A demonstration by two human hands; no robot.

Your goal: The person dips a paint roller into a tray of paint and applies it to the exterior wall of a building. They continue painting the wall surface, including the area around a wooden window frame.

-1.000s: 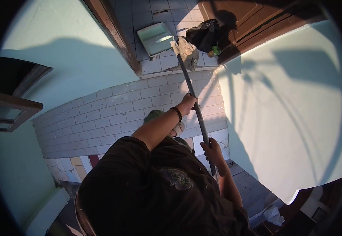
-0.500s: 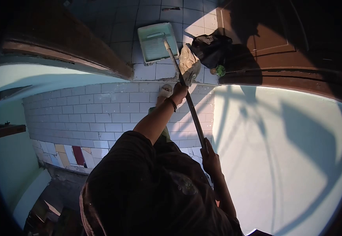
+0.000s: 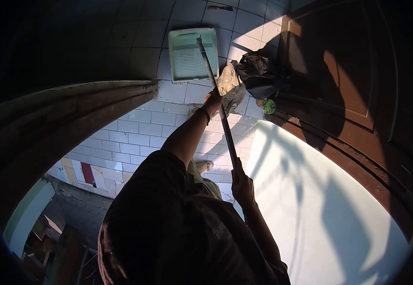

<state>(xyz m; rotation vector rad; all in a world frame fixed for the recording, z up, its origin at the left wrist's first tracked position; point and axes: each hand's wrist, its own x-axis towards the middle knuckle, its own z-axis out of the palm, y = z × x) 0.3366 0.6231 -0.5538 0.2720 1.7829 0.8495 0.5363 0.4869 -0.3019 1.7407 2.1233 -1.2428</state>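
Observation:
A paint roller on a long pole (image 3: 227,130) slants across the view. My left hand (image 3: 212,102), with a dark bracelet at its wrist, is closed round the upper part of the pole. Lower down, my right hand (image 3: 243,186) grips the pole near its bottom end. The far end, with a bent wire frame, reaches over a pale green paint tray (image 3: 193,78). A roller (image 3: 187,35) seems to lie in the paint at the tray's far end, though its outline is hard to make out. The tray has a ribbed slope and stands on the tiled floor.
Right of the tray lie a crumpled pale bag (image 3: 227,80) and a black plastic bag (image 3: 256,69). A green item (image 3: 268,107) sits by the brown door (image 3: 329,71). A scraper-like tool (image 3: 220,8) lies beyond the tray. Dark wood frames the left side.
The view has shifted and turned, so the tray and bags appear slightly further right. A foot shows lower in view. Both hands keep their hold on the pole, whose end stays at the tray.

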